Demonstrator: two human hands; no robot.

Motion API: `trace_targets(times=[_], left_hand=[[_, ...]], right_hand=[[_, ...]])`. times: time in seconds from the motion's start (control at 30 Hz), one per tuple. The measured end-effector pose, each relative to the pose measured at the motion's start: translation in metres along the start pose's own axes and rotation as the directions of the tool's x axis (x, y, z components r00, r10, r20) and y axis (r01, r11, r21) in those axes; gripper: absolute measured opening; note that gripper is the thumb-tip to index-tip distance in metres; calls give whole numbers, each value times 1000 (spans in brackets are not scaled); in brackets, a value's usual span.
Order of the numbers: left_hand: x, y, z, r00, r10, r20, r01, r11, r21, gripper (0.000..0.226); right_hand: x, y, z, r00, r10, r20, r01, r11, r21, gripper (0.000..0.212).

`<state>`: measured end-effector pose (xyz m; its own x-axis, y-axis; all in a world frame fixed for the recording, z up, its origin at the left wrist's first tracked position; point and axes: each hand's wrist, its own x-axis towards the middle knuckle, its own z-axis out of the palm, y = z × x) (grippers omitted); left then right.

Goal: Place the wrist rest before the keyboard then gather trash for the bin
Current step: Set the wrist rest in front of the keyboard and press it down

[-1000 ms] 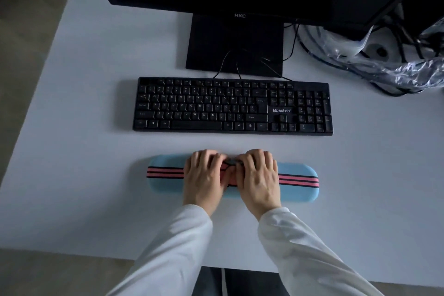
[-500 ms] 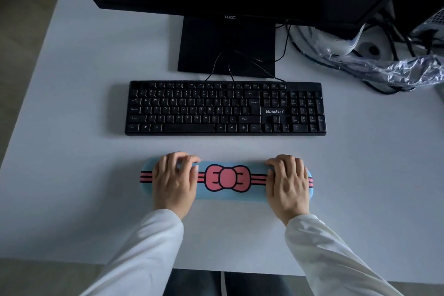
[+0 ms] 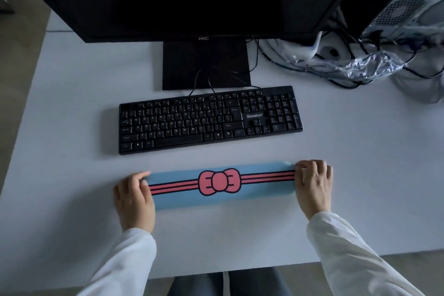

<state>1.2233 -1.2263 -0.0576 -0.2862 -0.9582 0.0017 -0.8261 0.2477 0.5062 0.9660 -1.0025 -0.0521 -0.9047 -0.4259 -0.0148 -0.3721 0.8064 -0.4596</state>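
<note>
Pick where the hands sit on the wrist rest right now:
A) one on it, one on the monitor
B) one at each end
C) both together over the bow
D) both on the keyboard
B: the left hand and right hand grip opposite ends of the wrist rest, leaving the bow uncovered.

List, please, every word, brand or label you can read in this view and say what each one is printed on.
"Bosston": on the black keyboard, above its arrow keys.
Keyboard keycaps: single letters such as Q, W, E, R, T, Y are legible; the smaller legends are too small to read.
Monitor bezel logo, just above the stand: too blurred to read.
Wrist rest: a bow and stripes, no text.
</note>
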Motion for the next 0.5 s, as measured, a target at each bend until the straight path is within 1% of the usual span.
trace_targets(times=[0.03,0.07,0.13,0.2,0.27,0.33,0.4,0.5], left_hand=[[1,-1,-3,998,-69,-1,69,997,-32,30],[1,-1,-7,992,-124,2,124,990,-69,26],[1,3,-16,987,-160,-4,157,974,-161,21],[-3,14,-23,981,-192,7,187,947,-261,22],[-10,27,-24,975,-216,56,222,910,-350,23],[-19,43,-22,972,-195,135,235,872,-430,23],[-31,62,-20,959,-164,233,262,832,-489,20],[-51,91,-10,922,-100,374,301,791,-532,14]], right_hand=[[-1,-3,-5,996,87,10,-87,993,77,38],[-3,-8,-12,982,189,24,-190,966,176,37],[-10,-15,-24,919,382,93,-387,838,385,29],[-20,-22,-35,860,481,171,-488,676,551,24],[-29,-27,-44,817,531,225,-526,525,670,19],[-41,-30,-54,776,574,262,-545,402,736,19],[-51,-29,-65,752,595,283,-544,319,776,20],[-64,-18,-83,729,622,286,-526,242,815,21]])
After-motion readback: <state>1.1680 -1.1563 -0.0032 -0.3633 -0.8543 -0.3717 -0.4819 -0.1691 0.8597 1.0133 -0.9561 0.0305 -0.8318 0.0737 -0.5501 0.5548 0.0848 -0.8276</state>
